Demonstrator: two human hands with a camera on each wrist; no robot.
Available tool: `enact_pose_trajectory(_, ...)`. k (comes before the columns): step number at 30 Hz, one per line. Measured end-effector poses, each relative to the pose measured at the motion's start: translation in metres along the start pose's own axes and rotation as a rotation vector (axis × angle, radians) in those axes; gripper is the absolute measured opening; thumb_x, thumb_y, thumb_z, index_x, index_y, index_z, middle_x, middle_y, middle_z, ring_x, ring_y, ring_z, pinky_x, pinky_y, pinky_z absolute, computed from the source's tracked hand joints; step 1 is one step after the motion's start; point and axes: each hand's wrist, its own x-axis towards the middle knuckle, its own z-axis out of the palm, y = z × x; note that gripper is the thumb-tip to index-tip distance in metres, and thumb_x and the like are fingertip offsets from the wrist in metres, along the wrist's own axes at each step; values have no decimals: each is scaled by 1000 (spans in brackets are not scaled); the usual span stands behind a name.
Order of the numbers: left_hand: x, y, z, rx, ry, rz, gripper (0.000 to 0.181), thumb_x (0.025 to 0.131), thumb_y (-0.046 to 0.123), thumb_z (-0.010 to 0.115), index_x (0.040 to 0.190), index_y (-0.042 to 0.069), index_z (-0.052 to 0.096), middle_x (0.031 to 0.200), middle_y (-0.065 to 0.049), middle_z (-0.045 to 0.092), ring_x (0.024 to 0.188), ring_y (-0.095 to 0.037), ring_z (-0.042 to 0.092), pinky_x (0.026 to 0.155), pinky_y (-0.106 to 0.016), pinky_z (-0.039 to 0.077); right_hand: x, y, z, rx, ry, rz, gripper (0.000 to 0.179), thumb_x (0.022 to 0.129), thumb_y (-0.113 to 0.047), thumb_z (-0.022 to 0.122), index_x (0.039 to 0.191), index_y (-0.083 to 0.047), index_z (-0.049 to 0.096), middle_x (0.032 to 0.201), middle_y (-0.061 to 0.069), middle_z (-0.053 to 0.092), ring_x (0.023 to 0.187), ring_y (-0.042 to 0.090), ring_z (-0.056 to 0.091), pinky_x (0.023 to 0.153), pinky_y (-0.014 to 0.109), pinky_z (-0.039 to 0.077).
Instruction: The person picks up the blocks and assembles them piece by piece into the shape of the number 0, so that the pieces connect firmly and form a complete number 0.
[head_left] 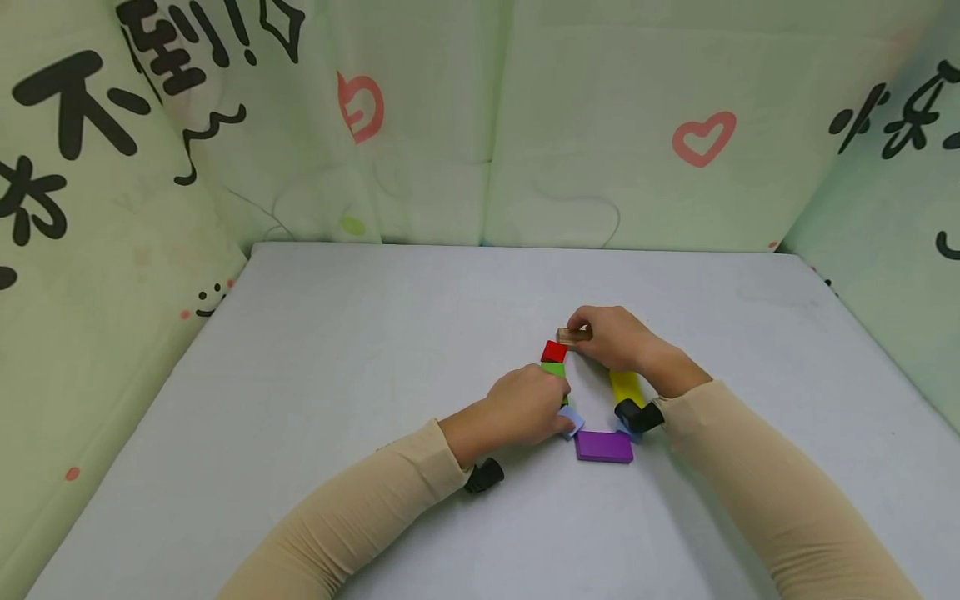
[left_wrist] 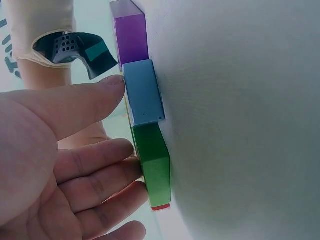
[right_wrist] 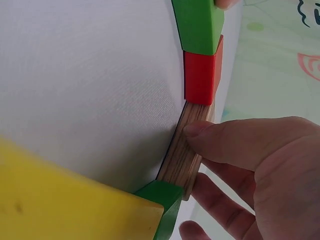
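Small colored blocks form a ring on the white table. At its far end my right hand (head_left: 613,337) pinches a brown wooden block (right_wrist: 185,145) between thumb and fingers. One end of this block meets a red block (right_wrist: 199,77); its other end meets a green block (right_wrist: 169,197). My left hand (head_left: 525,406) is at the ring's left side. Its thumb touches a light blue block (left_wrist: 143,92), and its loosely extended fingers touch a green block (left_wrist: 154,160). A purple block (head_left: 604,447) lies at the near end.
A yellow block (head_left: 626,387) forms the ring's right side, with another light blue block (head_left: 628,435) partly hidden below it. The white table (head_left: 360,333) extends around the ring. Printed pale green cloth (head_left: 585,125) hangs behind and at both sides.
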Motion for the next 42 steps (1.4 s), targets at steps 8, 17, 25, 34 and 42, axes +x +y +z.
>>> enact_pose_trajectory(8, -1, 0, -1, -4, -3, -2, 43, 90, 40, 75, 125, 15, 70, 81, 7, 62, 82, -10, 55, 66, -21, 47, 0, 0, -1, 15, -15, 22, 28, 97, -15, 65, 122, -2, 63, 123, 19, 64, 108, 36, 57, 97, 52, 46)
enact_pose_trajectory(17, -1, 0, -3, -22, 0, -3, 43, 90, 40, 75, 125, 15, 71, 77, 8, 59, 79, -9, 53, 64, -21, 45, -2, 0, -6, 32, -23, 33, 38, 97, -20, 66, 129, -1, 59, 129, 22, 61, 117, 40, 53, 102, 56, 41)
enact_pose_trajectory(25, 0, -6, -4, -69, 10, 26, 42, 91, 38, 75, 125, 14, 70, 83, 6, 59, 81, -10, 51, 63, -22, 41, -15, 11, -22, 13, 8, -3, 47, 97, -25, 63, 133, 4, 55, 134, 27, 56, 123, 45, 50, 103, 60, 39)
enact_pose_trajectory(34, 4, -18, -10, -158, 9, 28, 51, 93, 41, 71, 137, 17, 62, 127, 3, 65, 110, -15, 56, 92, -28, 48, -39, 12, -34, -27, -24, 23, 59, 97, -32, 65, 139, 7, 49, 140, 31, 49, 125, 48, 47, 102, 63, 38)
enact_pose_trajectory(42, -1, -27, -31, -111, 119, 3, 65, 93, 46, 69, 145, 11, 51, 140, -3, 57, 125, -22, 51, 100, -34, 46, -64, 8, -33, -92, 7, 10, 65, 99, -37, 63, 143, 8, 45, 146, 33, 41, 133, 51, 37, 106, 65, 32)
